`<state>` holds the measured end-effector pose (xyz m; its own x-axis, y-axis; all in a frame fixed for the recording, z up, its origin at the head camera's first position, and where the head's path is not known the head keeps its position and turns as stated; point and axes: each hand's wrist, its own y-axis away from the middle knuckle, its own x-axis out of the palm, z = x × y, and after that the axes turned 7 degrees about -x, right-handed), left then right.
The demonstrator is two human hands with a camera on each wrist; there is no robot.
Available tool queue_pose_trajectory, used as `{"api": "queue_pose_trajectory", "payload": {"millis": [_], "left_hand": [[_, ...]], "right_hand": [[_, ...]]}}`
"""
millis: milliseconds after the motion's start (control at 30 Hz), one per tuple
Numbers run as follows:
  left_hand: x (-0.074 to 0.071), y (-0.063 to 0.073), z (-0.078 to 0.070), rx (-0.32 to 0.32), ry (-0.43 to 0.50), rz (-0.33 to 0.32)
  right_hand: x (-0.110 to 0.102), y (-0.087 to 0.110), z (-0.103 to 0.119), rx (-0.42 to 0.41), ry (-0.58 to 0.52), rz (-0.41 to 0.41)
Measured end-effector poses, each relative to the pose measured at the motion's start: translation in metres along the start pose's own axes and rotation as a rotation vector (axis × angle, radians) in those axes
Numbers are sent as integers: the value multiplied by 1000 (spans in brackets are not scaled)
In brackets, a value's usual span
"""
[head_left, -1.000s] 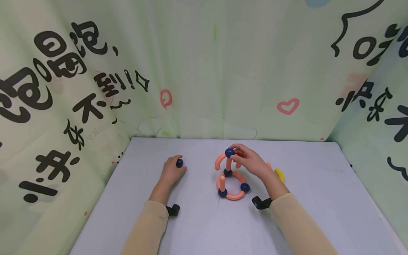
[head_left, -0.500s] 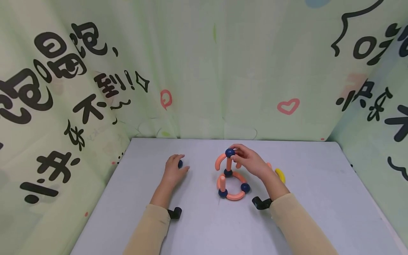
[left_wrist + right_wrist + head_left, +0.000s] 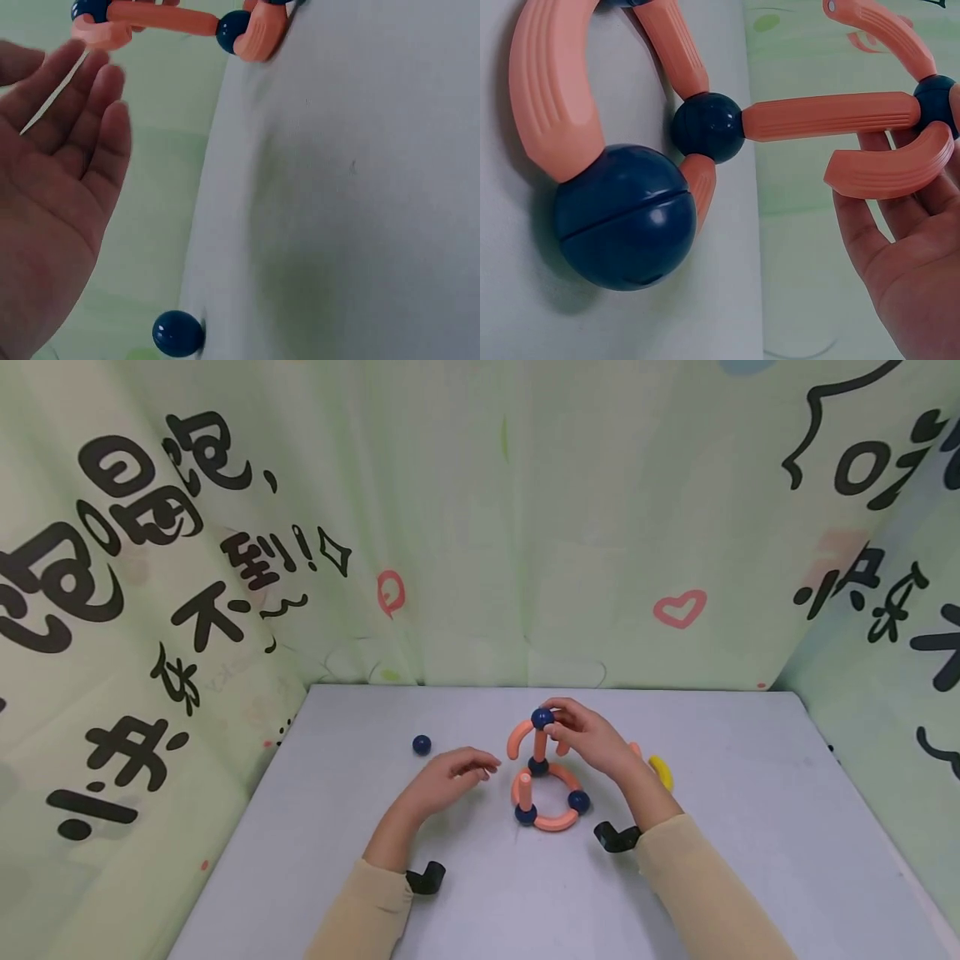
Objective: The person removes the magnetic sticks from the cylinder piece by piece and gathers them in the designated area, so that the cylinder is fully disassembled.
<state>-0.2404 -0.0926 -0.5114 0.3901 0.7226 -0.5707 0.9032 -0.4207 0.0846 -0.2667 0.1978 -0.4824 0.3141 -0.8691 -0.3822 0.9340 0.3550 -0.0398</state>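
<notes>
My right hand pinches the dark blue ball atop an upright orange rod. Two curved orange rods stick out from this ball, their other ends free. Below is a ring of curved orange rods joined by blue balls, lying on the table. A straight orange rod rises from the ring's front left ball. My left hand holds nothing; its fingers extend towards the structure, just left of it. Behind that hand, a loose blue ball rests on the table.
A yellow curved rod lies right of my right forearm, with an orange piece partly hidden beside it. A printed curtain hangs beyond the white table's back edge and at both sides.
My left hand has let go of the loose blue ball and moved right, towards the structure. The ball stays at the back left. My right hand keeps its grip on the top ball.
</notes>
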Motion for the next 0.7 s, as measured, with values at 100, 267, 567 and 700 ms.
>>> {"api": "queue_pose_trajectory", "payload": {"millis": [100, 267, 567, 700], "left_hand": [[10, -1, -3, 60, -5, 170], [27, -5, -3, 115, -22, 236], [43, -12, -3, 93, -46, 233], [47, -13, -5, 91, -54, 210]], "right_hand": [[0, 1, -1, -13, 2, 1], [1, 1, 0, -18, 0, 8], [-1, 2, 0, -31, 5, -2], [-1, 2, 0, -17, 3, -2]]}}
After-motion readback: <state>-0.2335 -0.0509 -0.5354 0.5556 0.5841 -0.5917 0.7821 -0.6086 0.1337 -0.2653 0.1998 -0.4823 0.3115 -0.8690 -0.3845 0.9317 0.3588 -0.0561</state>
